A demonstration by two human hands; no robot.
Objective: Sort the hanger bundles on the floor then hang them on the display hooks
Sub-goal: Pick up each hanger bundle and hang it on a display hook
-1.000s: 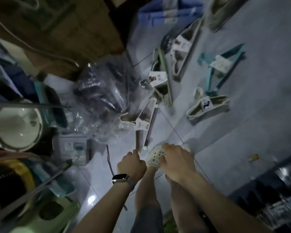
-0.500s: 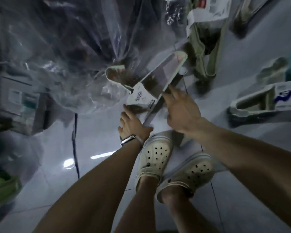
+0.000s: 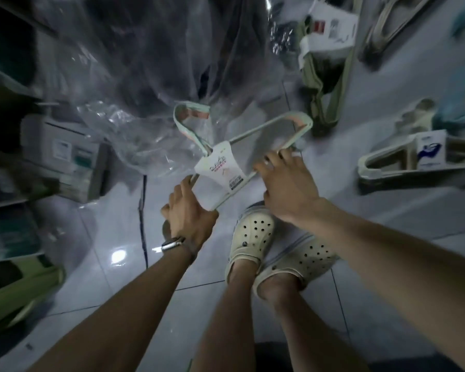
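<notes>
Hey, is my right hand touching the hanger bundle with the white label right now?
Touching. In the head view the right hand has its fingers curled over the bottom bar of the hanger bundle, beside its label.

A pale, glossy tiled floor (image 3: 113, 226) is seen below, and a bright glare spot (image 3: 118, 256) is caught on it. A big crumpled clear plastic bag (image 3: 145, 84) is spread across the upper left, its dark contents blurred. A grey-white box (image 3: 65, 154) is set just beside it on the left, its printing too smeared to be read. A dark cable (image 3: 142, 210) is laid along the tiles. A green plastic item (image 3: 19, 288) is glimpsed at the lower left edge. A cream perforated clog (image 3: 253, 234) is worn, a second clog (image 3: 304, 261) close against it. A silver watch (image 3: 172, 243) is strapped on a wrist
</notes>
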